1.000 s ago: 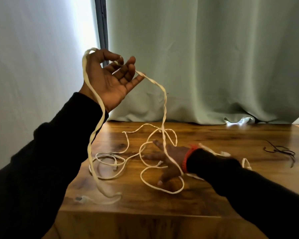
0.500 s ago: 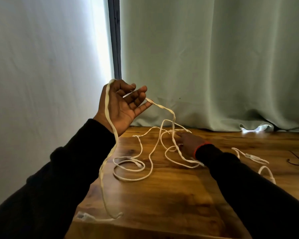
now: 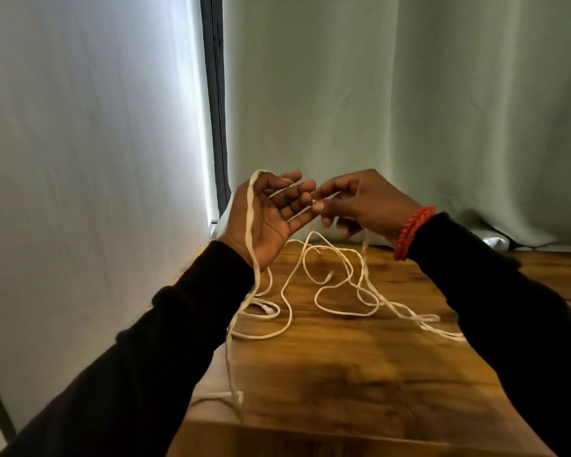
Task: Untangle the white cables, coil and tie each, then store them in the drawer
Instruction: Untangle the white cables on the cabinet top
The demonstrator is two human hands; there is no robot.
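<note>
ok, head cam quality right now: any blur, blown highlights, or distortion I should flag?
Head view: backlight through the left curtain blows out to white near the dark window frame; the white cable over the left hand stays readable; the cable end at the table's near edge is smeared; both hands are underexposed; the frame bows slightly from the wide-angle lens.

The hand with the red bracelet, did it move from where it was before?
Yes. The right hand was down at the wooden table among the white cables; now it is raised above it, fingertips meeting the left hand.
</note>
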